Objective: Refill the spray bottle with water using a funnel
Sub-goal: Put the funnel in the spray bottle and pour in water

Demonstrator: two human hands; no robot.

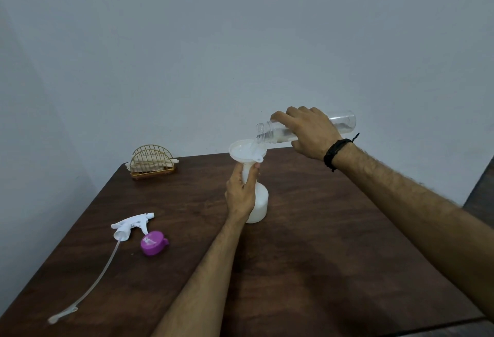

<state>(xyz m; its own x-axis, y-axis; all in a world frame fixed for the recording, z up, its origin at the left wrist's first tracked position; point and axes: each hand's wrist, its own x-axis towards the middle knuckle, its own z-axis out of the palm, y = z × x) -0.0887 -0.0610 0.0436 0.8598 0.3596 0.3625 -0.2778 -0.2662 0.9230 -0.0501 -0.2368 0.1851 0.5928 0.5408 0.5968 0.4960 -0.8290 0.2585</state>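
**Water going through the funnel into the spray bottle**

Your left hand [242,192] is wrapped around the neck of the white spray bottle [258,207], fingers and thumb curled just beneath the funnel [244,151]. The bottle stands upright on the dark wooden table [307,256], near its middle, with the white funnel seated in its mouth.

Your right hand [311,133] grips a clear plastic bottle [344,122] from above, fingers curled over its body. A black wristband [335,153] sits on that wrist. You hold the clear bottle nearly on its side, its open mouth tipped down over the funnel's bowl, and a thin stream of water [252,145] runs from the mouth into the funnel. Some water lies along the lower side of the clear bottle.

To the left on the table lies the white trigger sprayer head [132,225], its long dip tube trailing toward the near left corner. Just beside it rests a purple cap [153,243]. At the far left edge stands a gold wire napkin holder [152,162].
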